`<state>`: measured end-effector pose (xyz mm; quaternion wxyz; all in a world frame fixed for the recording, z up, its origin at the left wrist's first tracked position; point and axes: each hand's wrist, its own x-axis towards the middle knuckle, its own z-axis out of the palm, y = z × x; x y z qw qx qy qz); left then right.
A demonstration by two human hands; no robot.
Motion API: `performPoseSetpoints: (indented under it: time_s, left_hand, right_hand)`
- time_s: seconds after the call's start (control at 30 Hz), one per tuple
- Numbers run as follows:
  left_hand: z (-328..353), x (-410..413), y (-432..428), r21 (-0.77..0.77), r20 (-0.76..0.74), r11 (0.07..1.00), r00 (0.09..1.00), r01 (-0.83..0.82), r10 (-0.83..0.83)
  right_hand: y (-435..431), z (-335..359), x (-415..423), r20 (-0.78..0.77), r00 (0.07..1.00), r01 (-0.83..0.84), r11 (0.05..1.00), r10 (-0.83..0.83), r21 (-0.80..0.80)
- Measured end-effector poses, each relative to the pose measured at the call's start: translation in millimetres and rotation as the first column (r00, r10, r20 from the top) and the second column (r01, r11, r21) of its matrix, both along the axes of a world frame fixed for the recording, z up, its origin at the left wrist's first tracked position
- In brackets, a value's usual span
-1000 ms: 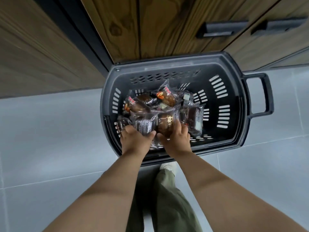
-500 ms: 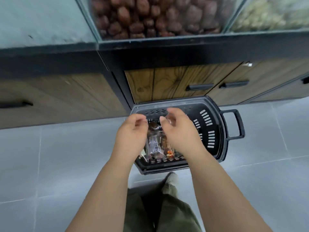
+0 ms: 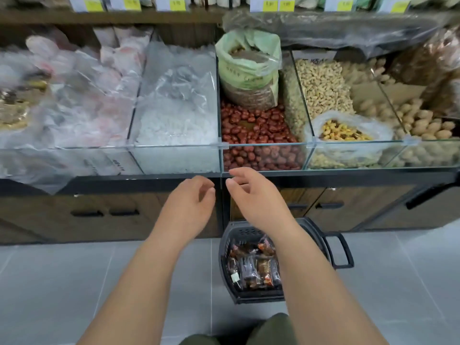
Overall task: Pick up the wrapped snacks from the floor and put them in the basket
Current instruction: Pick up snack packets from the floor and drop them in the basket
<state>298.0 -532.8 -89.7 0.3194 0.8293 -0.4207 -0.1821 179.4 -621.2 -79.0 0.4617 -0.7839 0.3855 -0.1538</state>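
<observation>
Both hands are raised in front of the glass bins, empty and touching nothing. The left hand (image 3: 190, 207) is loosely curled, half open; the right hand (image 3: 251, 197) is open with fingers spread. The basket (image 3: 225, 247) sits on the floor (image 3: 62, 282) below the right forearm, its long axis running toward the cabinet (image 3: 104, 215), handle to the right, wrapped snacks (image 3: 252, 266) piled inside.

Basket on the floor before the cabinet

The black plastic basket (image 3: 314, 235) is sitting on the grey tiled floor (image 3: 54, 277), holding the wrapped snacks (image 3: 252, 266), before the wooden cabinet (image 3: 104, 215); glass bins (image 3: 174, 145) are standing above, both hands (image 3: 191, 207) hovering between.
</observation>
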Motion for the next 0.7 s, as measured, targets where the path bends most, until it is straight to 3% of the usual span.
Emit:
performPoseSetpoints:
  time_s: [0.2, 0.37, 0.53, 0.7]
  left_hand:
    - [65.7, 3.9, 30.1, -0.005, 0.035, 0.993, 0.992, -0.119, 0.119]
    - [90.2, -18.1, 45.5, -0.022, 0.059, 0.946, 0.945, -0.322, 0.323]
    - [102.4, -57.9, 68.4, -0.014, 0.094, 0.842, 0.837, -0.54, 0.539]
    - [104.0, -96.9, 122.3, 0.013, 0.077, 0.656, 0.655, -0.755, 0.752]
  right_hand:
    - [14.2, 49.4, 5.7, 0.063, 0.989, -0.132, 0.989, 0.136, -0.061]
    - [11.4, 76.2, 1.5, 0.052, 0.939, -0.332, 0.937, 0.339, -0.105]
    - [9.0, 91.7, -9.4, 0.057, 0.859, -0.501, 0.859, 0.508, -0.104]
    - [42.2, 93.9, -9.4, 0.079, 0.727, -0.677, 0.731, 0.682, -0.09]
